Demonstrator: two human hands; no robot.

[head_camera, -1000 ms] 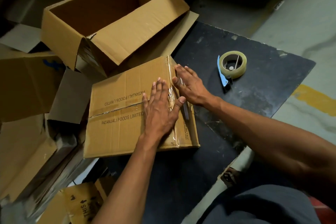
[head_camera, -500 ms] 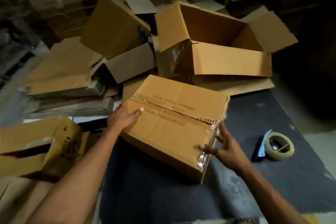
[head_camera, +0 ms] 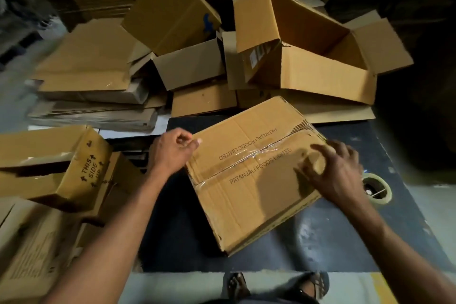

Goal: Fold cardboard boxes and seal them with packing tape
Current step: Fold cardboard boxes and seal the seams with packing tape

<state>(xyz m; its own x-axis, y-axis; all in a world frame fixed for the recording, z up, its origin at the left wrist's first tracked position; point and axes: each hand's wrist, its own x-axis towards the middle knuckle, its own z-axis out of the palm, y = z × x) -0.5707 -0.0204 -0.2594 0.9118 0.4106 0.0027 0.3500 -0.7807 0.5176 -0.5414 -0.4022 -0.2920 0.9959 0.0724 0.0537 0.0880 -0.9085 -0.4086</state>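
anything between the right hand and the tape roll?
Nothing visible. The right hand rests on the taped box; the tape roll lies beside it on the dark mat, partly hidden by the wrist.

Taped box point(head_camera: 251, 175) is sitting on the mat point(head_camera: 172, 242), tilted. Tape roll point(head_camera: 377, 189) is lying on the mat just right of it. Open box point(head_camera: 308, 57) is standing behind it. Flattened cardboard point(head_camera: 91, 96) is lying stacked at back left. Another box point(head_camera: 49, 165) is lying to the left.
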